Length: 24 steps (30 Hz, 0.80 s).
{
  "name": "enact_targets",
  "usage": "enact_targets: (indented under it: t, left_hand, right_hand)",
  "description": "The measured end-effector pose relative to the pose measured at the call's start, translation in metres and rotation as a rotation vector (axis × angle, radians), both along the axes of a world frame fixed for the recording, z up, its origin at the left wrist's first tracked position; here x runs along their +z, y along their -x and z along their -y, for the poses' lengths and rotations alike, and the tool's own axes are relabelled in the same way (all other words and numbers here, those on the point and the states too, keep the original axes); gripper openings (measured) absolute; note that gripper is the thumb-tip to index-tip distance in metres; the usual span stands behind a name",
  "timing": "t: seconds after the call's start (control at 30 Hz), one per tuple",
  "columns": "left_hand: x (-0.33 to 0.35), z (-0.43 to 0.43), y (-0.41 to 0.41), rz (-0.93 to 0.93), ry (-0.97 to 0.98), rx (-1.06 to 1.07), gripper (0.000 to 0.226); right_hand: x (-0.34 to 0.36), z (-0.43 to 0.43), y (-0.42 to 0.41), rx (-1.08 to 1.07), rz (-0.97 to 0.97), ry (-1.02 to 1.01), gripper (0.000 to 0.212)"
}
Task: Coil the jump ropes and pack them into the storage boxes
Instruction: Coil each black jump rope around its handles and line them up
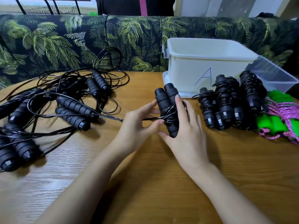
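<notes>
Progress is roughly mid-task, I'd say: coiling is partly done and nothing shows as packed yet. At centre frame the right hand grips a pair of black handles just above the table, fingers curled round them. The left hand pinches the cord right where it meets the wraps, thumb against the handles. Several turns are on, and the tail of the cord runs off left. Right of centre, wrapped bundles lie on the table against the front of the white box marked A, with green-handled ropes at the far right edge. A clear box sits behind those. I can't see the floor of either box. On the left of frame, loose ropes lie in a tangle, several handle pairs uncoiled. Left to do: finish this wrap, coil the pile, box everything.
</notes>
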<state>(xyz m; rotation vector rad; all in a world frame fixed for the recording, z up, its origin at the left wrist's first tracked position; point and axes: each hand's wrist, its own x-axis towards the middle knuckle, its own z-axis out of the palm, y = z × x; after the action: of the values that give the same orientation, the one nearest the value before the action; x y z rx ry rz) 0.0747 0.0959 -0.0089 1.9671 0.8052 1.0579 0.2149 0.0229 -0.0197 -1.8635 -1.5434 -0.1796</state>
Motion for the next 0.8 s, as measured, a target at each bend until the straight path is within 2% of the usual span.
enact_targets:
  t: [0.1,0.2,0.4,0.5,0.6,0.7,0.8]
  left_hand:
    - [0.000,0.001,-0.003,-0.001,-0.047,0.024,0.055]
    - [0.001,-0.002,-0.003,0.031,-0.072,0.060,0.045]
    - [0.006,-0.003,0.003,0.278,0.150,0.074,0.041]
    - [0.006,-0.009,0.006,0.353,0.268,0.031,0.051]
    - [0.007,-0.011,0.009,0.343,0.421,-0.096,0.071]
    - [0.010,-0.009,0.010,0.305,0.443,-0.206,0.056]
    - [0.011,-0.008,0.011,0.316,0.466,-0.229,0.042]
  right_hand:
    - [0.000,0.000,-0.002,0.009,-0.029,-0.011,0.096]
    - [0.000,0.001,-0.003,0.067,-0.146,-0.021,0.092]
    - [0.002,0.000,-0.001,0.188,-0.373,-0.107,0.088]
    - [0.004,0.001,0.001,0.281,-0.495,-0.153,0.086]
    - [0.008,0.003,0.003,0.380,-0.616,-0.150,0.084]
    - [0.010,0.005,0.003,0.481,-0.751,-0.093,0.082]
    - [0.008,0.005,0.002,0.492,-0.716,-0.106,0.078]
